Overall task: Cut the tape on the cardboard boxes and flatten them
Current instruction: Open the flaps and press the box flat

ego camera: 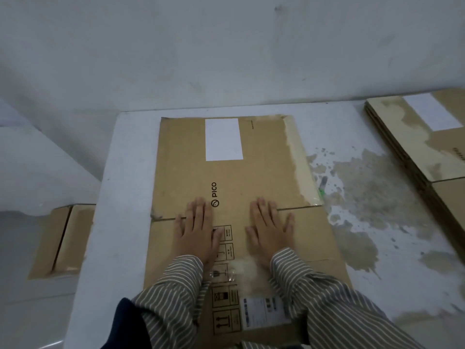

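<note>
Cardboard box (226, 172) pressed flat under open, empty left hand (198, 230) and right hand (269, 227); stacking on pile (415, 137) likely next.

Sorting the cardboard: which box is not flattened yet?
The box left of the table, below its edge: it keeps its shape, its flaps shut. The others lie flat.

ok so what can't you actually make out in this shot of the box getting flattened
Head view only:
- Cutting tool: only a blurred green-tipped object beside the flattened box; unidentifiable.
- Shipping label: print too small.
- Box's near end: hidden under striped sleeves.
- Stack of flattened boxes: cut off by right edge.
- Box beside table: partly hidden by the tabletop.
</note>
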`<act>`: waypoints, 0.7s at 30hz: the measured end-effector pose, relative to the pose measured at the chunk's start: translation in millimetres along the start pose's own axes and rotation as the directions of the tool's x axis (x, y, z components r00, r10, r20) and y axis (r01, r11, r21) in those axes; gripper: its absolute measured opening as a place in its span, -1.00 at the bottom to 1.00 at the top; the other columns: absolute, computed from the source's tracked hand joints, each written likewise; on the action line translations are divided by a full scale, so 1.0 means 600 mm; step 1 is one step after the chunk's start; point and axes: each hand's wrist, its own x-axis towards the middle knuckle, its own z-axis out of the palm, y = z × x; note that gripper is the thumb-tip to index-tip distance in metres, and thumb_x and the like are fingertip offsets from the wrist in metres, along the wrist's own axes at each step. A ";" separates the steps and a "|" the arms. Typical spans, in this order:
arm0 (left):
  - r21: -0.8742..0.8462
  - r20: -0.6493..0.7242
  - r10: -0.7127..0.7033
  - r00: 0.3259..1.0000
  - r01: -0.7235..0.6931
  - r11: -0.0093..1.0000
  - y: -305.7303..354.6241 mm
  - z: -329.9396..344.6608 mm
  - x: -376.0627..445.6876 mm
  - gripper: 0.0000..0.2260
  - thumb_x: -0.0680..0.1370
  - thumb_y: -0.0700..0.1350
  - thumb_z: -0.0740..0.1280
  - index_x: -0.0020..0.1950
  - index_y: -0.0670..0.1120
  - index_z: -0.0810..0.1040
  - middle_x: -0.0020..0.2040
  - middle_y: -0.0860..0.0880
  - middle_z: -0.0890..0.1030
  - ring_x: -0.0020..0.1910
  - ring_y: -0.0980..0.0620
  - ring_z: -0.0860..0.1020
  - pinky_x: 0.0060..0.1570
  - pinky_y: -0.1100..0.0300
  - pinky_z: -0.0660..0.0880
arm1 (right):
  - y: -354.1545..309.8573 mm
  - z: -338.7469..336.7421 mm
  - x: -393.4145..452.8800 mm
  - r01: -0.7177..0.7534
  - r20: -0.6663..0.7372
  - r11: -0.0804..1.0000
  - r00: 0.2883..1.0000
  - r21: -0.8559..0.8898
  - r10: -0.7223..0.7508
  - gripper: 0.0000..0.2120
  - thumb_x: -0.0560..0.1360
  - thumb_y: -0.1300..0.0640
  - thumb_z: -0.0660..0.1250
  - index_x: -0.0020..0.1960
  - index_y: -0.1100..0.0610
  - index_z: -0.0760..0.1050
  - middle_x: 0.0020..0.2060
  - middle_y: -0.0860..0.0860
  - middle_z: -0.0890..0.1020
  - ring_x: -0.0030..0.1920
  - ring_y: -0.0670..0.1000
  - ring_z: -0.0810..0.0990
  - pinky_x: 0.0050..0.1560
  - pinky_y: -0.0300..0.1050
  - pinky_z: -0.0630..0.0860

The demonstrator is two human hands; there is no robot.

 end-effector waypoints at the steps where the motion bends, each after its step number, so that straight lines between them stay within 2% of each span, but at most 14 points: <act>1: 0.002 0.024 -0.012 1.000 0.012 1.000 -0.003 -0.006 0.000 -0.32 0.37 0.25 -0.48 0.42 -0.04 -0.45 0.46 -0.05 -0.41 0.45 0.00 -0.37 0.43 -0.09 -0.27 | 0.008 -0.004 0.001 -0.029 0.017 1.000 0.999 0.011 0.028 -0.40 0.55 -0.21 -0.27 0.53 -0.02 -0.29 0.49 -0.08 -0.32 0.50 0.02 -0.32 0.38 0.29 -0.32; 4: -0.016 0.064 -0.126 0.990 0.128 0.992 -0.023 -0.020 -0.008 -0.38 0.60 0.23 -0.19 0.53 -0.04 -0.33 0.54 -0.11 -0.28 0.53 -0.11 -0.24 0.45 -0.16 -0.19 | 0.043 -0.019 -0.007 -0.234 -0.041 0.969 0.970 0.078 0.238 -0.44 0.62 -0.14 -0.08 0.54 -0.02 -0.17 0.53 -0.01 -0.21 0.52 0.12 -0.23 0.44 0.32 -0.18; 6: -0.031 0.034 -0.199 0.979 0.200 0.979 -0.043 -0.030 -0.015 -0.38 0.62 0.20 -0.10 0.55 -0.04 -0.26 0.56 -0.15 -0.20 0.53 -0.16 -0.18 0.45 -0.22 -0.09 | 0.064 -0.028 -0.015 -0.376 -0.063 0.924 0.923 0.075 0.381 -0.41 0.61 -0.14 -0.06 0.54 0.03 -0.15 0.54 0.04 -0.17 0.52 0.19 -0.16 0.43 0.33 -0.11; 9: -0.052 0.031 -0.234 0.972 0.235 0.971 -0.061 -0.043 -0.023 -0.38 0.62 0.20 -0.04 0.56 -0.06 -0.17 0.56 -0.18 -0.17 0.53 -0.21 -0.14 0.43 -0.22 0.00 | 0.080 -0.042 -0.023 -0.519 -0.005 0.851 0.854 0.082 0.521 -0.33 0.59 -0.16 -0.03 0.54 0.15 -0.20 0.54 0.09 -0.11 0.51 0.21 -0.08 0.42 0.35 -0.04; 13: -0.175 0.030 -0.274 0.961 0.275 0.945 -0.066 -0.058 -0.023 -0.37 0.61 0.08 0.15 0.55 -0.12 -0.06 0.54 -0.24 -0.17 0.52 -0.25 -0.07 0.42 -0.11 0.17 | 0.085 -0.053 -0.023 -0.595 0.015 0.762 0.791 0.258 0.612 -0.27 0.56 -0.10 0.12 0.53 0.18 -0.17 0.52 0.11 0.03 0.47 0.19 0.11 0.39 0.25 0.11; 16: -0.317 0.067 -0.333 0.941 0.336 0.887 -0.075 -0.079 -0.019 -0.38 0.58 -0.01 0.26 0.54 -0.08 0.04 0.55 -0.20 -0.15 0.50 -0.25 0.04 0.37 -0.12 0.24 | 0.095 -0.068 -0.015 -0.640 0.066 0.664 0.737 0.387 0.673 -0.29 0.53 -0.04 0.21 0.51 0.16 -0.07 0.46 0.16 0.19 0.42 0.23 0.17 0.38 0.25 0.12; 18: -0.421 0.066 -0.387 0.920 0.378 0.825 -0.083 -0.090 -0.017 -0.44 0.57 -0.05 0.29 0.52 -0.08 0.16 0.54 -0.20 -0.02 0.44 -0.27 0.20 0.34 -0.12 0.27 | 0.102 -0.078 -0.012 -0.642 0.074 0.651 0.733 0.405 0.676 -0.36 0.51 -0.01 0.22 0.48 0.15 0.04 0.41 0.17 0.27 0.39 0.24 0.22 0.37 0.26 0.15; 21: -0.539 0.024 -0.434 0.901 0.377 0.753 -0.090 -0.098 -0.018 -0.54 0.57 -0.10 0.28 0.45 -0.13 0.32 0.40 -0.20 0.35 0.30 -0.24 0.39 0.26 -0.03 0.34 | 0.103 -0.094 -0.013 -0.629 0.047 0.650 0.733 0.426 0.678 -0.46 0.52 0.04 0.22 0.43 0.13 0.15 0.37 0.18 0.30 0.35 0.24 0.24 0.34 0.21 0.21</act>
